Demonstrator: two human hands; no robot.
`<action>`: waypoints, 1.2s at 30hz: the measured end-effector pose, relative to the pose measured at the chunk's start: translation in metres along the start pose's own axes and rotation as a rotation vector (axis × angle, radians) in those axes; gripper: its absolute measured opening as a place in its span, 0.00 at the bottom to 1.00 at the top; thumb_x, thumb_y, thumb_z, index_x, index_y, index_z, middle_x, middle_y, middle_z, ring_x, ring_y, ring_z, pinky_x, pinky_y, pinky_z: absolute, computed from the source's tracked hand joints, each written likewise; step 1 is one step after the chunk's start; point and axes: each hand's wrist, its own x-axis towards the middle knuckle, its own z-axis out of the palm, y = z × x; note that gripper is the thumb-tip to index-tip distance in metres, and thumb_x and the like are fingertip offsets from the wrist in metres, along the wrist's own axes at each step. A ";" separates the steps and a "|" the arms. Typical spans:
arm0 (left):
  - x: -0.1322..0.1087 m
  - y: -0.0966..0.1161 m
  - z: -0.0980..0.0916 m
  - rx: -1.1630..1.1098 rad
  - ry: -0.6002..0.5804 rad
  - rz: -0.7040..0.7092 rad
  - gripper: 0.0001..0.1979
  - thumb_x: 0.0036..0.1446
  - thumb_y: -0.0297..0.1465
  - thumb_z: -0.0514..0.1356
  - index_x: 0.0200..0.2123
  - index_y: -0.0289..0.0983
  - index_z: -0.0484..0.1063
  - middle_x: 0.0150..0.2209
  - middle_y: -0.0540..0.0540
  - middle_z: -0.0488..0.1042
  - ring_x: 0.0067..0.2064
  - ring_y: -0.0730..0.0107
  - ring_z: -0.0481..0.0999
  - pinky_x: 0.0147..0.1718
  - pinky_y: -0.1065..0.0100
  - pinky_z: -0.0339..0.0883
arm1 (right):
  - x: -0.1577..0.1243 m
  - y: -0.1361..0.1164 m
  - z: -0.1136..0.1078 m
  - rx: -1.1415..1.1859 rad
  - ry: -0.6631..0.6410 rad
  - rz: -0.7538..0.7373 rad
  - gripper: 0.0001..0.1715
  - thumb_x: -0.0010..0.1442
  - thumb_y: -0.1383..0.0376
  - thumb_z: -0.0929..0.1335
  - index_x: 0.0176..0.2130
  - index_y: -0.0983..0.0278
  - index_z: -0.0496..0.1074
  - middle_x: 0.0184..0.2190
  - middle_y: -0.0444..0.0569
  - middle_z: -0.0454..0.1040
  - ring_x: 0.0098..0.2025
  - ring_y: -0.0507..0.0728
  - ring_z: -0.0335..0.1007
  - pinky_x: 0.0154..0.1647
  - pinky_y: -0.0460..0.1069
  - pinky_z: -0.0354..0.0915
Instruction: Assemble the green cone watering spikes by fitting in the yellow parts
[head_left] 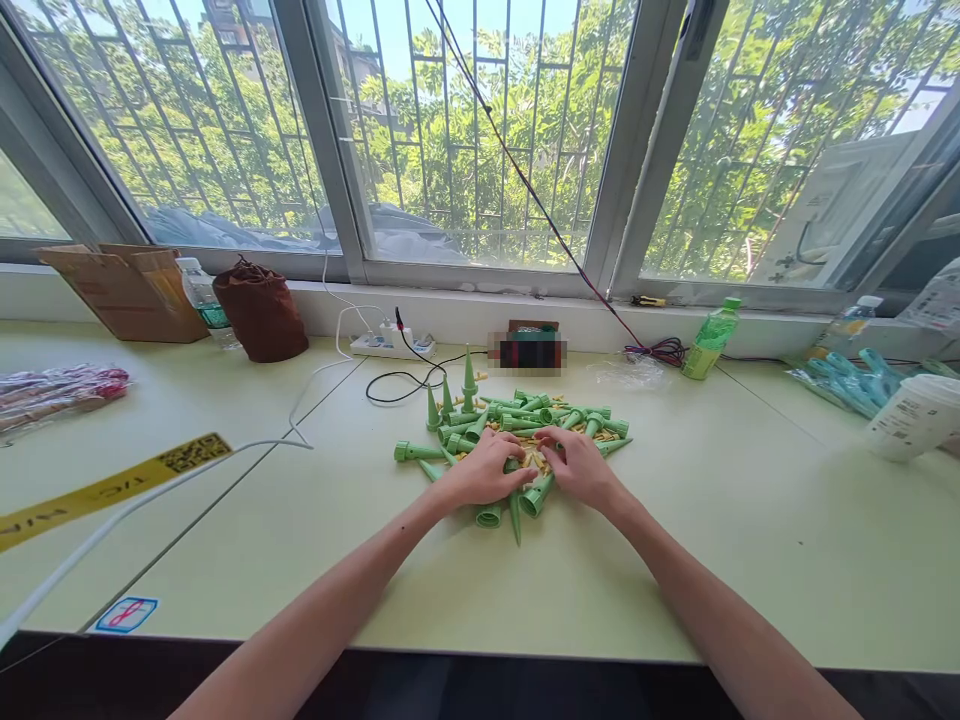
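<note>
A loose heap of green plastic plant-watering spikes point(517, 420) lies on the table, pointed cones and hollow capped ends mixed together. Small yellow pieces point(534, 458) are scattered among them, too small to name surely. My left hand point(491, 468) rests over the heap's near left side, thumb apart from the curved fingers, with green parts beneath it. Facing it, my right hand point(576, 465) reaches into the yellow pieces, fingers and thumb apart. Nothing plainly shows in either grasp. Several cones stand upright behind, including a tall green cone point(469, 375).
Behind the heap are a power strip point(375, 346), a black cable point(397, 387) and a pixelated dark object point(528, 352). A green bottle point(711, 340) and white cup point(915, 420) stand right. A brown bag point(260, 312) and cardboard box point(124, 295) sit left; a white cable point(289, 440) crosses there.
</note>
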 end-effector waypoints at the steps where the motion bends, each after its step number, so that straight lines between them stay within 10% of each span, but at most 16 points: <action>1: 0.000 -0.001 0.000 -0.007 -0.005 0.003 0.19 0.58 0.46 0.57 0.37 0.38 0.77 0.49 0.42 0.73 0.55 0.50 0.64 0.55 0.52 0.60 | 0.000 0.000 0.000 0.001 0.001 0.001 0.15 0.61 0.69 0.63 0.45 0.66 0.75 0.38 0.53 0.80 0.36 0.58 0.75 0.42 0.51 0.67; 36: -0.003 0.015 -0.001 -0.061 0.113 0.144 0.21 0.58 0.40 0.61 0.55 0.44 0.71 0.56 0.43 0.68 0.60 0.53 0.63 0.60 0.53 0.58 | -0.001 -0.009 -0.005 0.085 0.030 -0.004 0.21 0.60 0.70 0.62 0.49 0.65 0.77 0.42 0.52 0.80 0.39 0.58 0.76 0.44 0.51 0.69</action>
